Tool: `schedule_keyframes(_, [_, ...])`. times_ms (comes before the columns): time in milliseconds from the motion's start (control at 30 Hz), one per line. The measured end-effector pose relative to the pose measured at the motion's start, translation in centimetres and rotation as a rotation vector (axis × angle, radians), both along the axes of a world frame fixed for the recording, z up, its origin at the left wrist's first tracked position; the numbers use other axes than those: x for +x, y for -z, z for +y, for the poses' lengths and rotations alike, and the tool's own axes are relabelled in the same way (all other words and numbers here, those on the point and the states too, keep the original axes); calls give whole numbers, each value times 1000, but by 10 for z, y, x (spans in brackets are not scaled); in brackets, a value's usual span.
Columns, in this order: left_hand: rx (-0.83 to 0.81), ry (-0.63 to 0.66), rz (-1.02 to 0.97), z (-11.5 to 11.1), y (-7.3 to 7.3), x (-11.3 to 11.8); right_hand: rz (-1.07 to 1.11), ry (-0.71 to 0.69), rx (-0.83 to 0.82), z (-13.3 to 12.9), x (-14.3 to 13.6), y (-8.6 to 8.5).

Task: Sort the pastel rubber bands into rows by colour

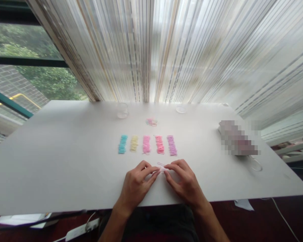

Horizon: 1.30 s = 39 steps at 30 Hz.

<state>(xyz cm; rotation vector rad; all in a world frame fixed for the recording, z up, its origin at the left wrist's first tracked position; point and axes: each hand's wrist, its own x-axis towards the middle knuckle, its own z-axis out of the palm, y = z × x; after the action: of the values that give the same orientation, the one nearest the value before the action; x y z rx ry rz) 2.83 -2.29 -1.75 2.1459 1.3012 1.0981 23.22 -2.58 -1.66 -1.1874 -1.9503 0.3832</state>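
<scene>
Close to the table's front edge, my left hand (pixel 140 178) and my right hand (pixel 183 176) nearly meet, each with thumb and fingers pinched. Between their fingertips is a small pale pinkish cluster (pixel 162 169); it looks like thin clips, but its details are blurred. One slim lilac loop (pixel 160 164), shaped like a paper clip, lies just beyond the fingertips. Farther out lie neat rows of similar small pieces: blue (pixel 122 144), yellow (pixel 134 143), pink (pixel 146 144), coral pink (pixel 159 144) and purple (pixel 172 145).
Behind the rows sits a loose mixed pile of pieces (pixel 151 122). A clear round container (pixel 122 111) and a clear lid-like disc (pixel 181 109) stand toward the back of the white table (pixel 65 161). At right is a blurred-out box or pouch (pixel 238 137) with a pale strap (pixel 255 164).
</scene>
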Motion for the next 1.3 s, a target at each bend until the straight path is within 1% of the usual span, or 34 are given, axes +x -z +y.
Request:
schedule_keyframes(100, [7,10,-20,0,-1,-1,6,-28,3,0,0,0])
schedule_keyframes(333, [-15,6,-42,0,-4,0,37,-21,57,1,0,-1])
schedule_keyframes(533, [33,-2,-44,1,-5,2,47,-2,84,1,0,1])
schedule_keyframes(667, [40,-22,-27,2,-5,2,50,-21,97,4,0,3])
schedule_keyframes(933, [43,-18,-16,0,-6,2,47,-19,65,2,1,4])
schedule_keyframes(1300, [33,-6,-13,1,-8,3,73,-15,73,1,2,4])
